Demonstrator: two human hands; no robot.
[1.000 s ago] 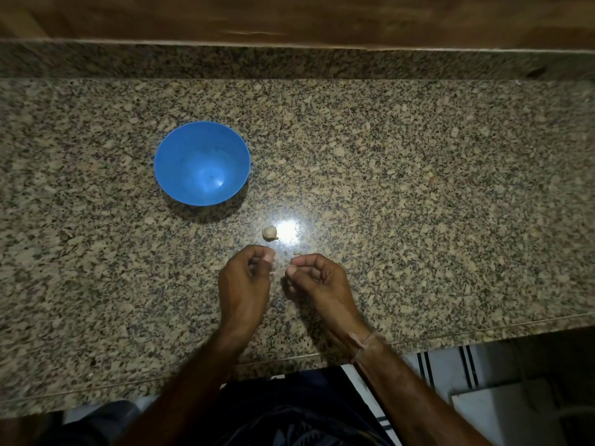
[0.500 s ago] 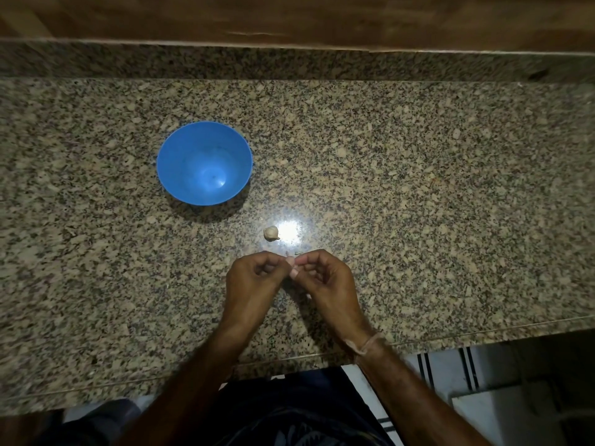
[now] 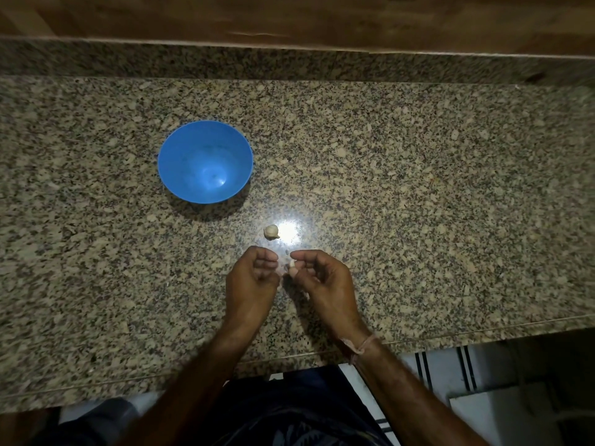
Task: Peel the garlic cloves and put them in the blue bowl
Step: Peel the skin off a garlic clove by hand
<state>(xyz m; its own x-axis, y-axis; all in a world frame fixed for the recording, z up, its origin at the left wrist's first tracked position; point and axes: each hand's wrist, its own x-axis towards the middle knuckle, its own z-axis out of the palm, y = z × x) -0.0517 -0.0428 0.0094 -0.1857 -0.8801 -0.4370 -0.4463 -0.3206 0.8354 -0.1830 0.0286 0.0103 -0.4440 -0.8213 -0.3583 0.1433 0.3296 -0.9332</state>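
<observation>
Just beyond the right grip [image 3: 301, 263], which pinches a pale garlic clove [image 3: 292, 264] at its fingertips, the rest of the garlic [image 3: 271, 232] sits on the bench [image 3: 418, 204], while the blue bowl [image 3: 205, 161] stands empty farther off to the left. A moment ago both hands met on the clove; now the left grip [image 3: 257, 268] has pulled away, loosely curled, whether on a scrap of skin I cannot tell. Looks like peeling is partway through.
</observation>
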